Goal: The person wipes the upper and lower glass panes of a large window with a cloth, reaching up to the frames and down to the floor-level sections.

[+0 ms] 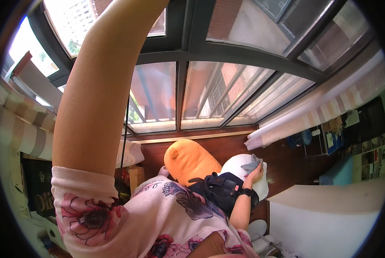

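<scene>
My left arm reaches up across the left side of the view in front of the window, and its hand is beyond the top edge, out of view. My right hand [255,174], with a dark watch on the wrist, is low at the right, its fingers closed on a crumpled grey cloth [252,164]. Below that hand lies a white cushion-like thing [236,164]. A black bag [211,190] is beside my right forearm, against my flowered shirt. Left of the white thing is an orange plush cushion [187,161].
A dark-framed window [178,96] with several panes fills the upper view, with bars outside. Striped curtains [334,111] hang at both sides. A thin black cord [125,142] hangs beside my left arm. A white-sided piece of furniture [321,222] stands at lower right, over a dark wooden floor [281,171].
</scene>
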`<action>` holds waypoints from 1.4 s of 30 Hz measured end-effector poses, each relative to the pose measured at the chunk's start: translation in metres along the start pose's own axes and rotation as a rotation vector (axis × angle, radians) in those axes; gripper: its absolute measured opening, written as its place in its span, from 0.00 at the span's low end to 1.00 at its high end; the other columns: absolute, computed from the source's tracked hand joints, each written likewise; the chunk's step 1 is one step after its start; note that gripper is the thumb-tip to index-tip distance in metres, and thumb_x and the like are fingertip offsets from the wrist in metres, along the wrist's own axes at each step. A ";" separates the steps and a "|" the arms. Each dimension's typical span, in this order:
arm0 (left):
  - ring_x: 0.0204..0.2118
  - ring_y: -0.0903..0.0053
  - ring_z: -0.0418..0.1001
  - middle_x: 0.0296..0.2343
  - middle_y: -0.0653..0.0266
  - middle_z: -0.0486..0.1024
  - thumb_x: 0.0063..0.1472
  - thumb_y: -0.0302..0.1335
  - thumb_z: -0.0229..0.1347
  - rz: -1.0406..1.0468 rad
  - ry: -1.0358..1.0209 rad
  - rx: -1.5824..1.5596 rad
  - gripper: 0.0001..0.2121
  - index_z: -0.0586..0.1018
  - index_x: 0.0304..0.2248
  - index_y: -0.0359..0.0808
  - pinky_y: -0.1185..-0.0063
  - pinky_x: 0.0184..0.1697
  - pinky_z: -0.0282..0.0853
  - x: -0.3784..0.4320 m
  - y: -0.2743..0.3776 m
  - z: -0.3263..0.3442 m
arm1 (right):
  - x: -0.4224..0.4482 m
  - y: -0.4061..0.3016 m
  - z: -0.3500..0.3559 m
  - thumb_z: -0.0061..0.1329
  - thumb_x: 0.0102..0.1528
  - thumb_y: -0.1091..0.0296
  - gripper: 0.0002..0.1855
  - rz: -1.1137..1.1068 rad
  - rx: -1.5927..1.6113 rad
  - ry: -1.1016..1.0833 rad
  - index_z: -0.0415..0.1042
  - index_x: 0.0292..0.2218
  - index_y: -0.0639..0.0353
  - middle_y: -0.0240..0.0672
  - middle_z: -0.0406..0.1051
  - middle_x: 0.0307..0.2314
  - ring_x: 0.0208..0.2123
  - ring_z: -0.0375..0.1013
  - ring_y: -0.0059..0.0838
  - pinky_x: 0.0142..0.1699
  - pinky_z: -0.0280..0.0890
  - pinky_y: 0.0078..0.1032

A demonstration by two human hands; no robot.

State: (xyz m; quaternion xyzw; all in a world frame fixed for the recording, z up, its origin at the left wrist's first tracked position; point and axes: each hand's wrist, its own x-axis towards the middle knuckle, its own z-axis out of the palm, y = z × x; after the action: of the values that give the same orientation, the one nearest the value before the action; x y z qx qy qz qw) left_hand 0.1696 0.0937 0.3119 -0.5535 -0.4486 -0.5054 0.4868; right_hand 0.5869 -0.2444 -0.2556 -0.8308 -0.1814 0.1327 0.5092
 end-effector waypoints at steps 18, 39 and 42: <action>0.53 0.64 0.63 0.52 0.56 0.63 0.52 0.29 0.55 0.346 -1.179 -0.534 0.26 0.66 0.52 0.41 0.65 0.55 0.60 -0.398 0.014 -0.216 | -0.007 -0.016 0.004 0.42 0.57 0.48 0.27 -0.143 0.036 -0.214 0.71 0.39 0.69 0.51 0.73 0.33 0.34 0.74 0.46 0.37 0.66 0.35; 0.50 0.66 0.63 0.42 0.61 0.67 0.53 0.46 0.57 -0.110 -0.667 -0.043 0.25 0.70 0.45 0.38 0.68 0.54 0.54 -0.338 -0.118 -0.133 | 0.014 -0.012 0.063 0.32 0.58 0.45 0.32 -0.470 -0.574 -0.663 0.73 0.38 0.71 0.57 0.72 0.33 0.39 0.70 0.55 0.45 0.61 0.41; 0.41 0.70 0.64 0.34 0.65 0.66 0.51 0.47 0.58 -0.101 -0.705 -0.011 0.20 0.72 0.35 0.39 0.72 0.46 0.57 -0.357 -0.130 -0.117 | 0.035 -0.009 0.083 0.34 0.55 0.44 0.33 -0.332 -0.661 -0.792 0.75 0.32 0.71 0.56 0.73 0.31 0.37 0.73 0.52 0.43 0.63 0.40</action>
State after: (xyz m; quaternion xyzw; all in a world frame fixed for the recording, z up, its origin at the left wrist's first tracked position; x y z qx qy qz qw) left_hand -0.0040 -0.0076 -0.0305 -0.6736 -0.6131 -0.3092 0.2734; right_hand 0.5835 -0.1590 -0.2862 -0.7933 -0.5205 0.2891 0.1275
